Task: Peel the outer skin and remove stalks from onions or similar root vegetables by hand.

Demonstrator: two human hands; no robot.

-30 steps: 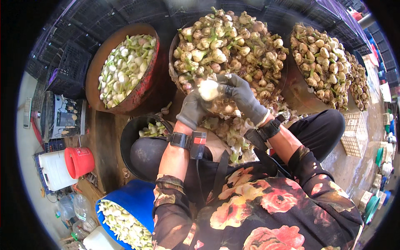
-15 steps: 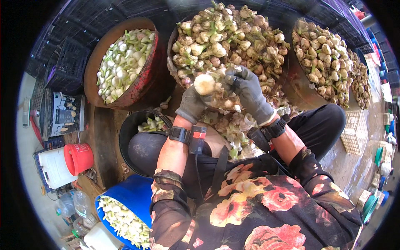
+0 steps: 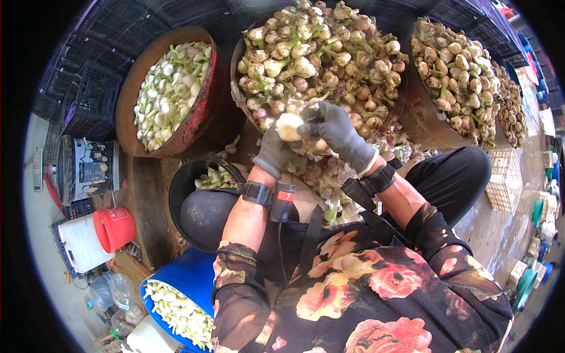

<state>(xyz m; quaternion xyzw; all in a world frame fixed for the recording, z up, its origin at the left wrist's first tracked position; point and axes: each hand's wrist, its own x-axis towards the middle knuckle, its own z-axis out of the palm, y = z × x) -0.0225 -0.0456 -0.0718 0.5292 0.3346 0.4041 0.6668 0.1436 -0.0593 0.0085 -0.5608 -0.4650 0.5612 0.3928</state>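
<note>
While my gloved left hand (image 3: 275,152) grips a garlic bulb (image 3: 289,126), my right hand (image 3: 336,130) pinches its top; heaped basket (image 3: 238,76) behind.

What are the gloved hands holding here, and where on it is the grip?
A pale garlic bulb. The left hand cradles its underside, and the right hand pinches its right side with the fingers.

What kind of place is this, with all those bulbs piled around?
Probably a market stall or produce-sorting yard, outdoors. Big round baskets are heaped with unpeeled garlic-like bulbs, a red-rimmed basin holds cleaned white ones, and black crates are stacked behind. The gloved left hand and right hand hold one pale bulb.
</note>
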